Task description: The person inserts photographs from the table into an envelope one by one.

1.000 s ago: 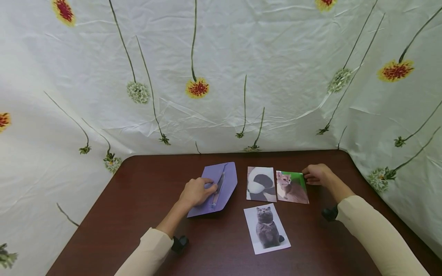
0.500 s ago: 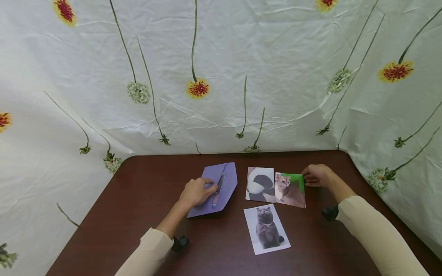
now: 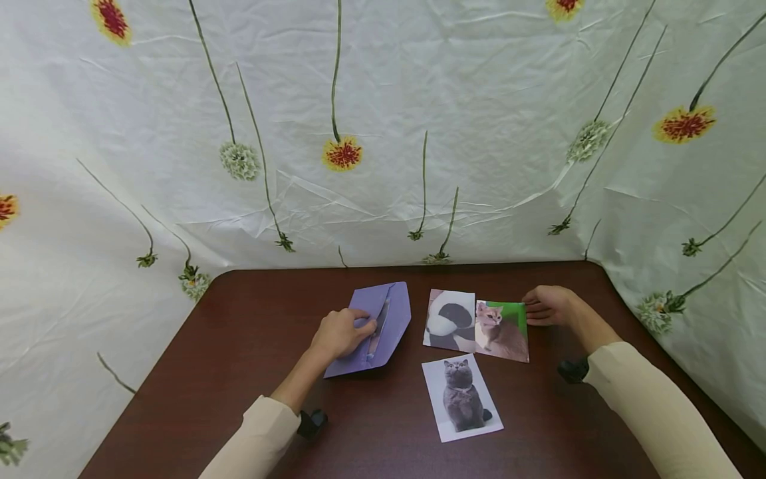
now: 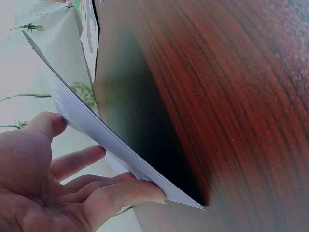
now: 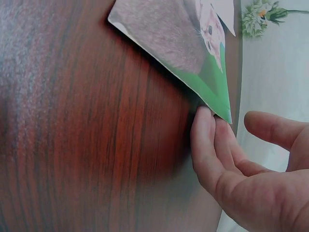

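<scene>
Head view: a flowered cloth [image 3: 383, 206] hangs beyond the far edge of the dark red-brown surface [image 3: 251, 346]; the purple envelope [image 3: 395, 330] lies a little left of the middle, toward the far edge, with a slit showing along it; the left hand [image 3: 340, 332] grips it from above, fingers bent; to the envelope's right lies the black-and-white picture [image 3: 450, 320], and just beside that, toward the far right corner, the green-backed cat picture [image 3: 503, 334], though whether these two touch or overlap I cannot tell; the right hand [image 3: 549, 305] is at its right edge; the grey cat picture [image 3: 463, 397] lies closer to the near edge

Left wrist view: the envelope shows almost edge-on, tilted up from the surface over a dark shadow, fingers [image 4: 79, 162] against it; it looks light and thin, likely to bend and crease if squeezed, so a soft hold by the rim beside the slit seems best

Right wrist view: fingertips [image 5: 203, 115] meet the picture's green corner from beneath or beside; the thumb [image 5: 270, 128] stands apart, so the hand is relaxed rather than gripping; the sheet seems light, slightly springy and perhaps slippery, best taken by that corner or pushed along its edge
</scene>
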{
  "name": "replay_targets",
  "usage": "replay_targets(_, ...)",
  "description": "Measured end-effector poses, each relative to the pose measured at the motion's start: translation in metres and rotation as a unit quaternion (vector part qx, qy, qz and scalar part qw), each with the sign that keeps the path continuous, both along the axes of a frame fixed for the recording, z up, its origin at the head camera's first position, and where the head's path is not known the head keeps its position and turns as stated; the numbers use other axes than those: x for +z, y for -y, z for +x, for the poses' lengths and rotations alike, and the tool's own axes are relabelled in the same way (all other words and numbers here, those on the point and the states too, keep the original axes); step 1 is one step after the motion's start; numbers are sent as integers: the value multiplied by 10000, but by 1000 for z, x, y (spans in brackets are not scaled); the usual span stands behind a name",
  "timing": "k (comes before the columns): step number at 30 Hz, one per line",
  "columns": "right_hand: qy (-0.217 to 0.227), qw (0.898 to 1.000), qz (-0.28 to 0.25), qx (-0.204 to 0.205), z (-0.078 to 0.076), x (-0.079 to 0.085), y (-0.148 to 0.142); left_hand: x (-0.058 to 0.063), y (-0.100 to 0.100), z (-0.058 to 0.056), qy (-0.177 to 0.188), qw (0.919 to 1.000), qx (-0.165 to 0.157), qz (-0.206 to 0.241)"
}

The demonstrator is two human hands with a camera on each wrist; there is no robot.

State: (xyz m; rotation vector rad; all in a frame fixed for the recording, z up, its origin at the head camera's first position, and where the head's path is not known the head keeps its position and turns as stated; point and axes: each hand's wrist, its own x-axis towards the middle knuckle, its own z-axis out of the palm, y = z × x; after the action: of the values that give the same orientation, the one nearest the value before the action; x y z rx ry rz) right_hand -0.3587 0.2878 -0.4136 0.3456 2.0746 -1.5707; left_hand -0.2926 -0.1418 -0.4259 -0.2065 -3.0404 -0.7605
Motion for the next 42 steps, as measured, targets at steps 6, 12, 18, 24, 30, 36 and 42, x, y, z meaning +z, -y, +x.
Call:
replay_targets(6, 92, 9993, -353, 7, 0, 1, -1, -1, 0, 0, 9, 10000, 4, -4)
replay_targets(12, 113, 9984, -546, 69, 0, 1, -2, -1, 0, 0, -7, 10000, 20, -25)
replay_targets(18, 139, 9983, -552, 97, -2, 0, -3, -2, 1, -1, -5, 10000, 35, -60)
replay_targets(24, 290, 9980, -553, 100, -4, -3, -4, -1, 1, -1, 2, 10000, 35, -32)
replay_targets(30, 161, 9985, -498, 147, -4, -6, -4, -1, 1, -1, -40, 10000, -3, -3)
replay_targets(36, 79, 9989, -465, 14, -1, -5, -2, -1, 1, -1, 27, 10000, 10, -20)
replay_targets(42, 87, 9983, -576, -10, -1, -4, -1, 0, 0, -1, 64, 10000, 15, -40)
